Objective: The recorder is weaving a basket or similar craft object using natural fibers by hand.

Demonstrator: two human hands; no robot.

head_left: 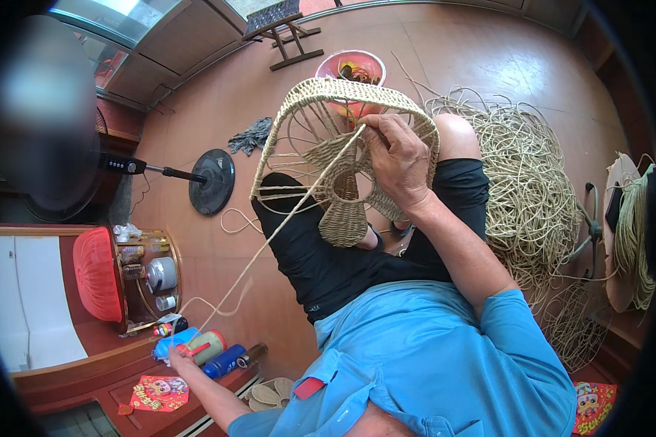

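My right hand point(399, 156) pinches pale cord point(313, 191) between thumb and fingers, up against the inside of the basket point(342, 89), which is tipped toward me over my lap. My left hand point(185, 358) is stretched out to the near left, its fingers seemingly closed on the cord's far length, since the line between my hands runs straight; blur hides the exact grip. As I judge it, the weaving is well on: the rim is thickly wrapped and several petals point(344, 224) are filled close, yet on the left bare ribs point(288, 188) stand with open gaps, so that part looks left to do. Right by my left hand, a green jug point(210, 348) and a blue bottle point(224, 361) could snag the cord. A big tangled heap point(528, 182) of cord crowds my right knee. Just past the basket sits a pink basin point(375, 64); farther left lie a rag point(251, 136) and the fan base point(215, 193), with a stool point(297, 60) at the far side.
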